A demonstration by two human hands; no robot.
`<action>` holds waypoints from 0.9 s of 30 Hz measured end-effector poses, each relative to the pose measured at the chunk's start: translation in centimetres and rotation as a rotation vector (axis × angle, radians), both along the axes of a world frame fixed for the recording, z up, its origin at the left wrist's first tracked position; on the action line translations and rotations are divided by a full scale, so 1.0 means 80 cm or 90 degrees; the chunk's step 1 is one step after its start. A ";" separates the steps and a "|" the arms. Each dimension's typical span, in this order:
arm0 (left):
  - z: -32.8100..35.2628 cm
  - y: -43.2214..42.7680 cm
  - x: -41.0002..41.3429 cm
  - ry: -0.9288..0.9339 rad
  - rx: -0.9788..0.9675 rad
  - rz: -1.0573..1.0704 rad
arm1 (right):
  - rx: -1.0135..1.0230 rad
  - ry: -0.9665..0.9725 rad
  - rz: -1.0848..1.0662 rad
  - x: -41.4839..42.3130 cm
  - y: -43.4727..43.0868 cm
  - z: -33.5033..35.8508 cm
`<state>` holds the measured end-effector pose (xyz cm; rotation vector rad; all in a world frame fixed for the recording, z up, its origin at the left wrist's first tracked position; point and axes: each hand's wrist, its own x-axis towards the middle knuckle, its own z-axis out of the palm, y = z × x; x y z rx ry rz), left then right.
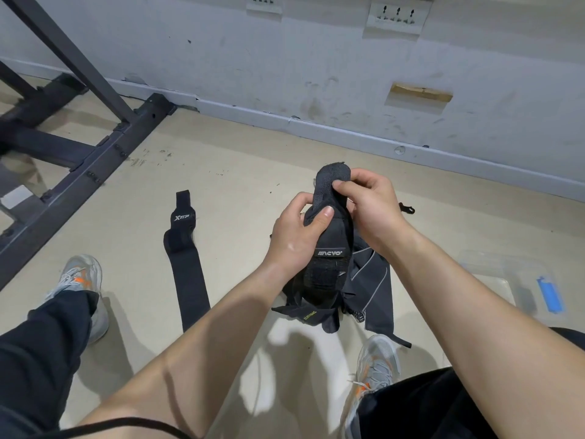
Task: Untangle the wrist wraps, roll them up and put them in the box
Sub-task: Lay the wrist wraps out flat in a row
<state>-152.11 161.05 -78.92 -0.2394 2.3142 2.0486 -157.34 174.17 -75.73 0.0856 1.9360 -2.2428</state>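
A black wrist wrap (330,245) with a grey logo patch is held up in front of me over the floor. My left hand (294,236) grips its left side, thumb pressed on the fabric. My right hand (368,201) pinches the wrap's upper end, which sticks up above the fingers. Under them lies a tangled heap of black wraps with grey stripes (370,289). Another black wrap (186,258) with a white logo lies stretched out flat on the floor to the left. A clear plastic box (522,280) with blue tape sits at the right.
A black metal frame (95,144) stands on the floor at the left. My legs and grey sneakers (82,280) flank the heap. A grey wall with sockets runs along the back. A small black clip (406,209) lies beyond my right hand.
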 end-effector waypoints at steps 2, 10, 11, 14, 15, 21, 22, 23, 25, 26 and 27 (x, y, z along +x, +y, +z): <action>-0.001 0.001 0.001 -0.003 -0.003 0.005 | 0.001 -0.006 0.004 0.000 0.000 -0.002; -0.006 0.002 0.002 -0.013 -0.007 0.022 | -0.002 0.007 0.014 -0.001 0.003 -0.009; -0.007 0.003 0.003 -0.013 -0.003 0.024 | 0.001 0.012 0.008 -0.002 0.004 -0.009; -0.008 0.005 0.004 0.000 0.002 0.027 | -0.012 0.010 -0.002 -0.004 0.007 -0.010; -0.008 0.006 0.004 0.003 0.005 0.025 | -0.010 0.013 -0.004 -0.005 0.007 -0.011; -0.008 0.008 0.004 0.018 0.014 0.012 | -0.016 0.007 -0.028 -0.008 0.007 -0.013; -0.007 0.008 0.004 0.017 0.020 0.011 | -0.023 0.003 -0.032 -0.008 0.007 -0.013; -0.007 0.008 0.003 0.013 0.029 0.009 | -0.031 0.002 -0.036 -0.008 0.007 -0.013; -0.008 0.006 0.003 0.006 0.052 0.009 | -0.043 -0.007 -0.046 -0.008 0.006 -0.014; -0.008 0.005 0.003 0.003 0.057 0.009 | -0.046 -0.011 -0.049 -0.008 0.005 -0.014; -0.009 0.005 0.003 0.000 0.059 0.009 | -0.045 -0.014 -0.052 -0.008 0.004 -0.015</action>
